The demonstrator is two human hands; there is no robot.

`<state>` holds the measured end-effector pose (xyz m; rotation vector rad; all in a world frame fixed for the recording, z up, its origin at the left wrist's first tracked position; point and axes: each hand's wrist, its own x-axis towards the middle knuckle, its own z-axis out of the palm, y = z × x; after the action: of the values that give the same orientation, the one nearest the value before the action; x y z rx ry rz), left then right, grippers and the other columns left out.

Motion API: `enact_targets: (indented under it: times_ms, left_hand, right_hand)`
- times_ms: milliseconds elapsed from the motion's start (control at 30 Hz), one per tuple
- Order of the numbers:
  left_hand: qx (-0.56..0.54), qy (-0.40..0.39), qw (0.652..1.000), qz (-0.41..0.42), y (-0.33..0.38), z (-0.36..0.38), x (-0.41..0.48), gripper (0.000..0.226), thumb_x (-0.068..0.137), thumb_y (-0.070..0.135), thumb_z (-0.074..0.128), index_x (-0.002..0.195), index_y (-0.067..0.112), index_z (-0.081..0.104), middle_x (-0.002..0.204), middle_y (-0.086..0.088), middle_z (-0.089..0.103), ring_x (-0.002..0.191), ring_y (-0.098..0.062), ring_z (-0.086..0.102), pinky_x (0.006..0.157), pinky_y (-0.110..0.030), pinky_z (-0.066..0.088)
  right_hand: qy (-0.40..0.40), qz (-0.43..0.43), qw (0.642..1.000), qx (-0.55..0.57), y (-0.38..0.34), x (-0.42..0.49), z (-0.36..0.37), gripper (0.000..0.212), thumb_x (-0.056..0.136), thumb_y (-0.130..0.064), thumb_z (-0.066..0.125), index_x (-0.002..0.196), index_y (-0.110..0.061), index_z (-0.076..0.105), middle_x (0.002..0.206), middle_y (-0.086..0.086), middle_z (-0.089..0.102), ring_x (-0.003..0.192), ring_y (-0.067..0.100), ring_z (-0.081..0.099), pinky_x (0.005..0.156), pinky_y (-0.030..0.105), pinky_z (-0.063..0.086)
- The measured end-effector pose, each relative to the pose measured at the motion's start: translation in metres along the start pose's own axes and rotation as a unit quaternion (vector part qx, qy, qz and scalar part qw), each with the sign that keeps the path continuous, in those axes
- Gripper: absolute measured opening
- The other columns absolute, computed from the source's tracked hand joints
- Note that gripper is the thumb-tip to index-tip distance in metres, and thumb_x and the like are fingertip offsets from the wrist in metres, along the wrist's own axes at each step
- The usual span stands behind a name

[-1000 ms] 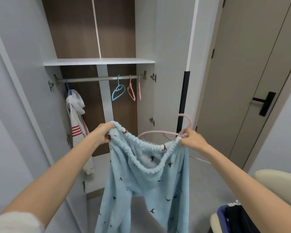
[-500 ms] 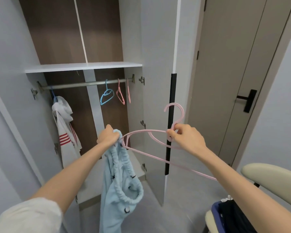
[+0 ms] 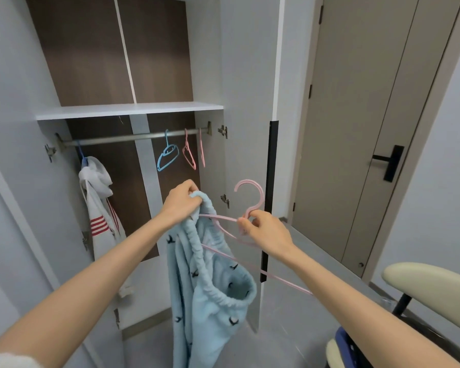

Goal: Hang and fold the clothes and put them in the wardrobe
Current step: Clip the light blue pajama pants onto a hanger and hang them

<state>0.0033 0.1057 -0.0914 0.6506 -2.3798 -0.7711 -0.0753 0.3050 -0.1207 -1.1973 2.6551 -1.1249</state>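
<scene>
Since a second ago the right hand (image 3: 266,232) has let go of the elastic waistband and now holds only the pink hanger (image 3: 250,197). The blue fleece trousers (image 3: 210,288) have gathered under the left hand (image 3: 181,203) and are no longer stretched between both.

At the left end of the rail (image 3: 133,138) hangs a white garment with red stripes (image 3: 98,208). Below the rail's right half, the left hand grips a bunch of the waistband, its fingers (image 3: 194,191) curled tight over the top of the fabric. The trousers drop straight down from that grip, and lower down the waistband sags open.

The hanger's left shoulder tip lies just beside those fingers, touching the waistband. Its lower bar crosses the cloth and slants down under the right forearm; whether it runs inside the waistband I cannot tell.

Lower than the rail and right of its end, the right hand pinches the hanger's neck just under the hook. Its thumb and fingers (image 3: 243,224) are curled round the neck.

On the rail near its right end hang a blue hanger (image 3: 168,155) and two bare pink ones (image 3: 189,155). Well right of the rail stands a door with a black handle (image 3: 391,162).
</scene>
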Motion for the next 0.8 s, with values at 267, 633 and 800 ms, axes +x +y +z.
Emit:
enact_targets:
  times_ms: [267,633,800]
  left_hand:
    - [0.159,0.005,0.985,0.06,0.007,-0.023,0.001,0.019,0.078,-0.002,0.056,0.088,0.01,0.067,0.089,-0.003,0.064,0.085,-0.022,0.059,0.074,-0.03,0.046]
    - [0.046,-0.032,0.995,0.085,0.0,-0.022,-0.009,0.025,0.079,-0.002,0.059,0.086,0.016,0.076,0.084,0.005,0.068,0.086,-0.011,0.061,0.077,-0.027,0.052]
    - [0.01,-0.043,0.995,0.088,0.011,-0.019,-0.014,0.025,0.077,0.002,0.061,0.083,0.023,0.073,0.082,0.012,0.067,0.085,-0.008,0.061,0.072,-0.019,0.049]
  right_hand:
    - [0.042,-0.026,0.999,0.009,-0.015,0.008,-0.021,0.034,0.093,-0.045,0.048,0.079,-0.019,0.065,0.071,0.001,0.065,0.051,0.009,0.041,0.053,0.027,0.034]
    - [0.032,-0.012,0.999,0.028,-0.002,0.012,-0.011,0.033,0.091,-0.046,0.048,0.076,-0.022,0.066,0.074,0.0,0.069,0.052,0.01,0.042,0.059,0.029,0.04]
    - [0.052,-0.006,0.999,0.01,-0.01,0.013,0.001,0.036,0.092,-0.047,0.047,0.073,-0.02,0.062,0.065,-0.003,0.062,0.052,0.01,0.043,0.058,0.028,0.038]
